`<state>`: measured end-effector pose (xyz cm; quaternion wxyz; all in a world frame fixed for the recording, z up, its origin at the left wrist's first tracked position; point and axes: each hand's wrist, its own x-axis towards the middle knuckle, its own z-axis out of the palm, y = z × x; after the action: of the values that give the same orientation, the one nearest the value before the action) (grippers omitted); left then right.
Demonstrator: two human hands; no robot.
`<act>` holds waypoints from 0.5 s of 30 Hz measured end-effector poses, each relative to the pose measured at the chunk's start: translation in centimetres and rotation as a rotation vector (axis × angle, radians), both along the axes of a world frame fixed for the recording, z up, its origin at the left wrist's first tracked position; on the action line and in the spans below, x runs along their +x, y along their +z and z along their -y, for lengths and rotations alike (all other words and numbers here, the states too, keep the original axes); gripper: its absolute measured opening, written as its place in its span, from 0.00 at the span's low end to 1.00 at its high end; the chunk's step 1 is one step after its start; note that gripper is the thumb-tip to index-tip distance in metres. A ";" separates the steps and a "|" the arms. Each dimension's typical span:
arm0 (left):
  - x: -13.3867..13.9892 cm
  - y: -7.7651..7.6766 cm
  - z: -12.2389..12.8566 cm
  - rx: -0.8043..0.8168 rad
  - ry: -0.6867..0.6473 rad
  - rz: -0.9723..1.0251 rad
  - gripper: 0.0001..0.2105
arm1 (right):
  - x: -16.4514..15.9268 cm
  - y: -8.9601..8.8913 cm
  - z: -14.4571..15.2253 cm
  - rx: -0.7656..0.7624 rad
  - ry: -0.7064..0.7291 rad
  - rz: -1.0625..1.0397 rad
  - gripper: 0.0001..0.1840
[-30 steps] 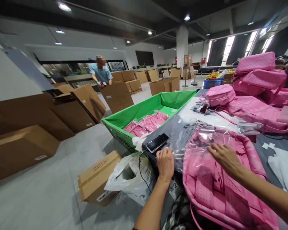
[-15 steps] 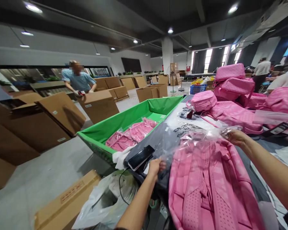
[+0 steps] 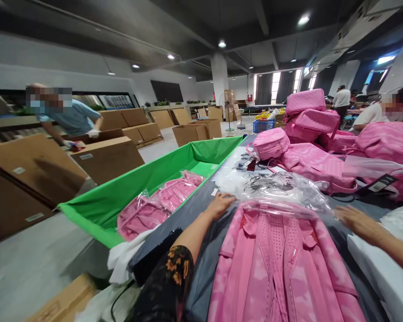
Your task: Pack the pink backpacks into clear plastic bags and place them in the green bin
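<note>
A pink backpack (image 3: 275, 268) lies before me, its shoulder straps facing up, covered by a clear plastic bag (image 3: 285, 190). The loose end of the bag spreads flat past the top of the backpack. My left hand (image 3: 220, 205) pinches the bag's left edge beside the top corner of the backpack. At the opposite edge, my right hand (image 3: 357, 222) has its fingers on the bag, closed on the film; they are slightly blurred. Some of the film is hard to make out where it lies over the backpack.
A green bin (image 3: 94, 212) on the left holds bagged pink backpacks (image 3: 161, 203). More pink backpacks (image 3: 317, 163) are piled at the right. A dark phone (image 3: 157, 252) lies by my left arm. Cardboard boxes (image 3: 104, 158) and a person in blue (image 3: 67, 116) are beyond the bin.
My left hand has moved up and forward to the bag's edge; my right hand has come lower. The bunched film is now spread out flat. The view has shifted, and the person in blue leans over.
</note>
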<state>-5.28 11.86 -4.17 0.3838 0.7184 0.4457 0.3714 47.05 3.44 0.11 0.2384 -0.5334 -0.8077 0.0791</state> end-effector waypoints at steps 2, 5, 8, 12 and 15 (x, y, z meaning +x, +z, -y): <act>0.7 -2.3 0.5 0.011 -0.067 -0.184 0.01 | -1.1 -3.2 0.6 -0.039 -0.190 -0.332 0.11; 1.4 -5.0 1.0 0.016 -0.095 -0.331 0.04 | -3.6 -5.3 -0.5 0.021 -0.402 -0.726 0.18; 1.3 -6.1 0.6 0.019 -0.057 -0.344 0.06 | -4.2 -4.1 -3.1 0.074 -0.396 -0.839 0.24; 1.2 -6.5 -0.2 -0.022 0.028 -0.178 0.04 | -2.3 -2.2 -3.9 0.045 -0.326 -0.788 0.16; 2.6 -7.2 -0.1 -0.099 0.144 0.059 0.06 | -1.3 -3.4 -1.1 -0.099 -0.108 -0.408 0.07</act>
<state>-2.70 11.97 -11.37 0.4041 0.6533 0.5026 0.3967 45.77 4.56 -3.30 0.3744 -0.5597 -0.7082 0.2123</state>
